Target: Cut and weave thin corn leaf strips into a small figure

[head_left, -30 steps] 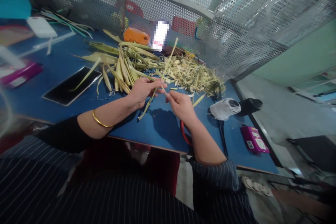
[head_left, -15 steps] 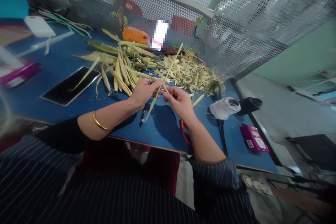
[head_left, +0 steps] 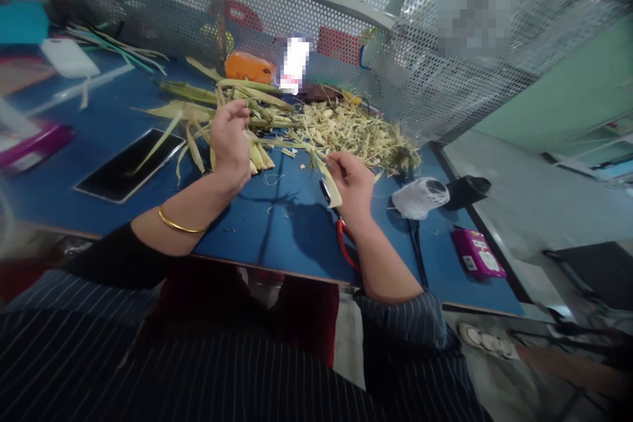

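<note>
My right hand [head_left: 352,186] pinches a pale corn husk strip [head_left: 335,192] between thumb and fingers, and the strip's wide end hangs toward me. Just below that hand lie red-handled scissors [head_left: 342,244], partly covered by my wrist and the strip. My left hand [head_left: 231,144] is raised at the near side of a heap of long corn husks [head_left: 262,157], its fingers loosely bent and apart from the thumb, with no object visible in it. Behind my right hand spreads a pile of shredded husk pieces [head_left: 366,132].
A dark-screened phone [head_left: 129,165] lies on the blue table [head_left: 257,237] at left, a husk strip across it. White twine [head_left: 420,198] and a black spool [head_left: 467,191] stand right, near a purple packet [head_left: 478,252]. Behind are an orange pouch [head_left: 250,68] and perforated metal panel [head_left: 316,6].
My hands, earlier together on a husk strip, are now apart. The left has moved left and up toward the long husks; the right has shifted slightly right, still holding a strip.
</note>
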`<action>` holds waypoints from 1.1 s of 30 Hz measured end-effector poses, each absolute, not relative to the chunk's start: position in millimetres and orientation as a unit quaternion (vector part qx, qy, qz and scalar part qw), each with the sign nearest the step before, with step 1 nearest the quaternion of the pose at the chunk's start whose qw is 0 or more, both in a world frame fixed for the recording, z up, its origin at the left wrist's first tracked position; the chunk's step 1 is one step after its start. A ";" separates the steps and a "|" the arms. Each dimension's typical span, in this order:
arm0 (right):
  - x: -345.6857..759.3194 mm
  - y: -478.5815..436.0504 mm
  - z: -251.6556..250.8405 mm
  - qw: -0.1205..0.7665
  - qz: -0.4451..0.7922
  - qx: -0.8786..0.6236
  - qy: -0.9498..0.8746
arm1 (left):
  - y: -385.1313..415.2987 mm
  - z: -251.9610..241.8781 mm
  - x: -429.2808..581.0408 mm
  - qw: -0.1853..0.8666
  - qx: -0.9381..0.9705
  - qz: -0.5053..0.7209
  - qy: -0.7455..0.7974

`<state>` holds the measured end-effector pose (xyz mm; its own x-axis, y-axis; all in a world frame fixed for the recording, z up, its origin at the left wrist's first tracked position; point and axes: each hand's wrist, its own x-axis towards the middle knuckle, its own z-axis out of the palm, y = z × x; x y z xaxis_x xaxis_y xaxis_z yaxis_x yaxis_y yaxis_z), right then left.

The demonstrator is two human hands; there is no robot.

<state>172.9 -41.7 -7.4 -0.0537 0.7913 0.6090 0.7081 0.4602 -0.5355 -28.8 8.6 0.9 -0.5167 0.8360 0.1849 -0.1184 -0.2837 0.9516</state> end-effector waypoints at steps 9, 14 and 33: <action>170.1 -46.9 -4.4 0.361 0.008 -0.485 -0.797 | -22.5 3.8 -13.3 0.570 0.601 0.395 0.398; 170.2 -44.9 -5.7 0.373 0.060 -0.494 -0.783 | -21.6 5.1 -14.8 0.687 0.515 0.380 0.343; 179.2 -41.9 -4.5 0.318 -0.085 -0.488 -0.809 | -20.3 1.3 -13.4 0.647 0.540 0.362 0.398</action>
